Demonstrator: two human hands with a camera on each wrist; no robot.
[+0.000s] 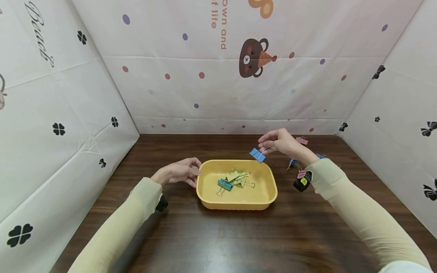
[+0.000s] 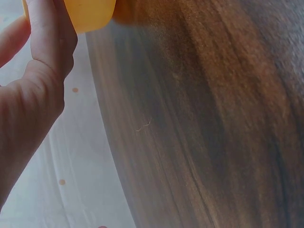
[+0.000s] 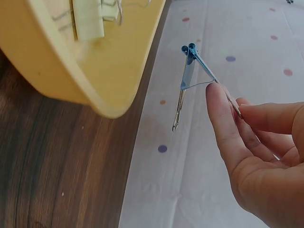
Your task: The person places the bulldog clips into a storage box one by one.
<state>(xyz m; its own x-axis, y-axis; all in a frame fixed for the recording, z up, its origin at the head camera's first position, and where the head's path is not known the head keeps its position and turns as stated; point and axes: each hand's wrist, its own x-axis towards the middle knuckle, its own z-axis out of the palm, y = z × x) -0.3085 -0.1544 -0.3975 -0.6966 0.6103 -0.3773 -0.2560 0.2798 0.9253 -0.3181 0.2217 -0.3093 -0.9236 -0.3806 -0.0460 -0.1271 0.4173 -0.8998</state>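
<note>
In the head view a yellow plastic tray [image 1: 235, 206] stands on the dark wooden table. My left hand [image 1: 181, 171] grips its left wall, thumb at the rim; in the left wrist view the tray [image 2: 92, 14] shows beyond the fingers. My right hand [image 1: 280, 142] pinches a blue binder clip [image 1: 257, 155] by one wire handle, over the tray's back right corner. The clip's body [image 3: 190, 71] points away from the fingertips in the right wrist view, its other handle hanging free. Inside the tray lie a teal binder clip [image 1: 225, 184] and several pale yellow binder clips [image 1: 240, 181].
Right of the tray, pink binder clips [image 1: 302, 140] and blue binder clips [image 1: 293, 163] lie on the table, partly hidden by the right forearm. White printed cloth [image 1: 205, 94] walls in the table at the back and both sides.
</note>
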